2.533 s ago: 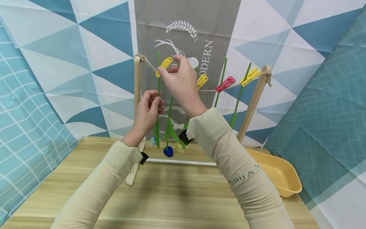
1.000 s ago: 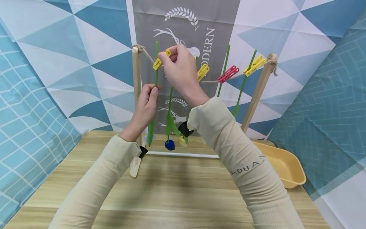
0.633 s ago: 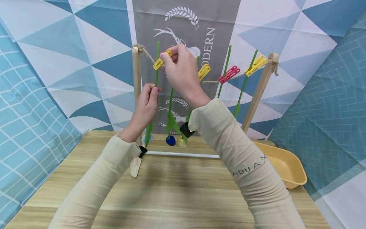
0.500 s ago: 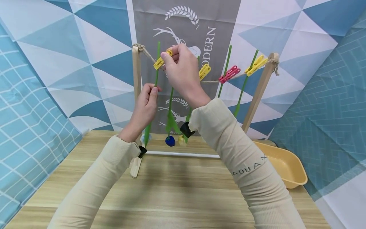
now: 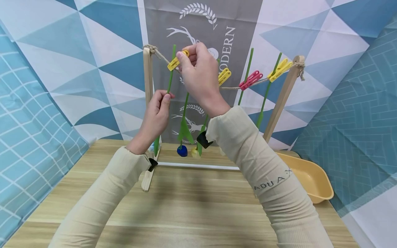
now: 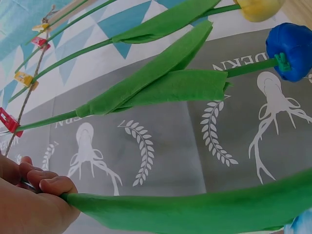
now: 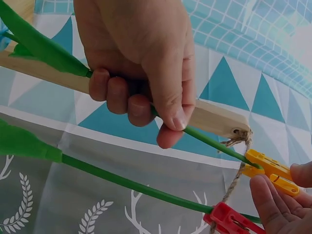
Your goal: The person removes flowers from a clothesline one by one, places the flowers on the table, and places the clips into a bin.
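Head view: the left hand point(image 5: 156, 115) has thumb and fingers curled round the green stem point(image 5: 170, 83) of an upside-down fake flower, hanging at the left end of the rope point(image 5: 160, 56) near the left wooden post point(image 5: 148, 74); the right hand point(image 5: 201, 75) is up top, pinching a yellow peg point(image 5: 174, 64) that sits across that stem; its pale blue bloom point(image 5: 151, 147) peeks out down low, with a blue flower point(image 5: 182, 151) and a pale yellow flower point(image 5: 195, 152) dangling next along; further right there's a middle yellow peg point(image 5: 224, 76), a red peg point(image 5: 250, 80) and an end yellow peg point(image 5: 280, 70), plus a yellow-orange tub point(image 5: 310, 179) on the wood-look table point(image 5: 192, 213); left wrist cam: the left hand's fingers are closed on the stem right above a big green leaf point(image 6: 195, 207), and another red peg point(image 6: 9, 121) clips the blue flower's stem beyond; right wrist cam: the left hand's thumb presses on the stem, while the right hand's fingertips hold the yellow peg's tail end, its jaws over the stem right by the rope
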A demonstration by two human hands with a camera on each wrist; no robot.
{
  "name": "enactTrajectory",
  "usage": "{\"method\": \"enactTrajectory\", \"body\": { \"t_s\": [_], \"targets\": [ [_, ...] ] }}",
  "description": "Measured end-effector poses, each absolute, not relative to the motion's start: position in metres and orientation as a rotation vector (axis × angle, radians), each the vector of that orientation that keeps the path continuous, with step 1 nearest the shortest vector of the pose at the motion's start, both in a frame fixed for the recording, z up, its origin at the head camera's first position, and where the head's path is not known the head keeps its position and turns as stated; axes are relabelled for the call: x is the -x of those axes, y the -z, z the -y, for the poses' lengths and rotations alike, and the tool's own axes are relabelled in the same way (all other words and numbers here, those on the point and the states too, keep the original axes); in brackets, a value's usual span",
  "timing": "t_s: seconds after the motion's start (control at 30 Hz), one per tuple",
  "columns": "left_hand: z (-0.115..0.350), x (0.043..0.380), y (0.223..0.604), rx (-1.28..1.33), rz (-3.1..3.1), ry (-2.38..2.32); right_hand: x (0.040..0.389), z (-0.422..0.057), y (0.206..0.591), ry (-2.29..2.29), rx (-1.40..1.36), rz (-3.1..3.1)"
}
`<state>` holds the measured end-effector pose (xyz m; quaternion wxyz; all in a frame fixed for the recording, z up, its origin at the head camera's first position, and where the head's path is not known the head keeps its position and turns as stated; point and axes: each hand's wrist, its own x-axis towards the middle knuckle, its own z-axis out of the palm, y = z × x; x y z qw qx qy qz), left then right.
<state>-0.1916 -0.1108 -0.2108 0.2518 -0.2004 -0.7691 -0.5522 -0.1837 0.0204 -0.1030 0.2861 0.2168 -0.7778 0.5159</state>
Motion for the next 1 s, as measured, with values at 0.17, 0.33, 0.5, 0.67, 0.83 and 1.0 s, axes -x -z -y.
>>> {"method": "enactTrajectory", "body": {
  "t_s": [0.17,0.33,0.5,0.67,0.83,1.0],
  "targets": [
    [0.112,0.188,0.212,0.529,2.087,1.492,0.181,-0.021,0.101,-1.414,-0.594,2.061],
    [0.113,0.185,0.213,0.519,2.094,1.479,0.178,-0.025,0.101,-1.462,-0.607,2.046],
    [0.113,0.179,0.212,0.513,2.143,1.438,0.177,-0.031,0.105,-1.577,-0.601,2.009],
    [0.112,0.175,0.213,0.526,2.167,1.424,0.177,-0.037,0.106,-1.649,-0.584,1.953],
    [0.112,0.173,0.214,0.519,2.198,1.403,0.175,-0.046,0.104,-1.661,-0.612,1.894],
    [0.113,0.172,0.217,0.513,2.261,1.341,0.171,-0.057,0.106,-1.692,-0.623,1.855]
  ]
}}
